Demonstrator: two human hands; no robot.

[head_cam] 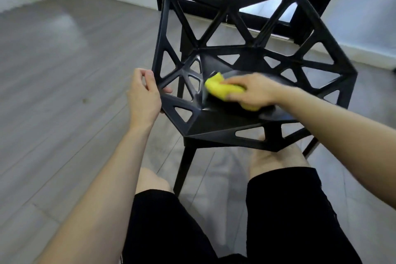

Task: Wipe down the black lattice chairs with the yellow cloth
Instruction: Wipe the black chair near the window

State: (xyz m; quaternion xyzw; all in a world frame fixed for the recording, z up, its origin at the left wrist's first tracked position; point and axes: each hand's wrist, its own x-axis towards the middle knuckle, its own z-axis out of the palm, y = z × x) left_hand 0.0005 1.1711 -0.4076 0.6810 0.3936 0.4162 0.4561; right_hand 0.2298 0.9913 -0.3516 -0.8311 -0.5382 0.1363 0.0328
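A black lattice chair [225, 122] with triangular cut-outs stands right in front of me, its seat facing me and its back rising toward the top of the view. My right hand [255, 90] holds the bunched yellow cloth [218, 88] against the solid middle of the seat; the hand is blurred. My left hand [143, 96] grips the left edge of the seat frame, fingers curled round the bar.
Grey wood-look floor [64, 70] spreads to the left and under the chair. A black-framed glass door or window [278, 25] stands just behind the chair back. White wall and skirting [364, 28] run to the right. My knees in black shorts [289, 210] sit below the seat.
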